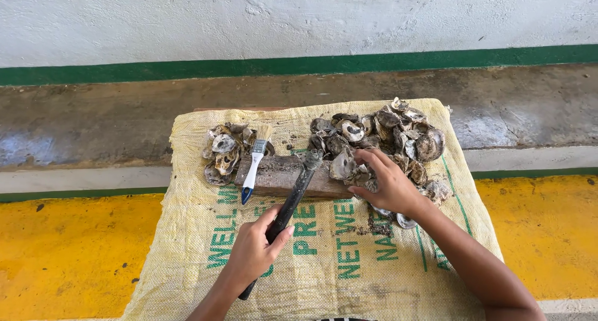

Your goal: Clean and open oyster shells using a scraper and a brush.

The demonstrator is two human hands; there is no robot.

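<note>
My left hand (252, 249) grips the dark handle of a hammer (293, 199), whose head rests on a wooden block (280, 174). My right hand (389, 184) reaches into a large pile of oyster shells (386, 137) at the right end of the block, its fingers closed on a shell (342, 165) by the block. A smaller heap of shells (223, 153) lies left of the block. A paintbrush (255, 159) with a white and blue handle leans across the block's left end.
Everything sits on a yellow woven sack (324, 265) with green print, spread over a low board. Around it are a yellow painted floor (68, 252), a grey concrete ledge (93, 122) and a white wall with a green stripe (299, 64).
</note>
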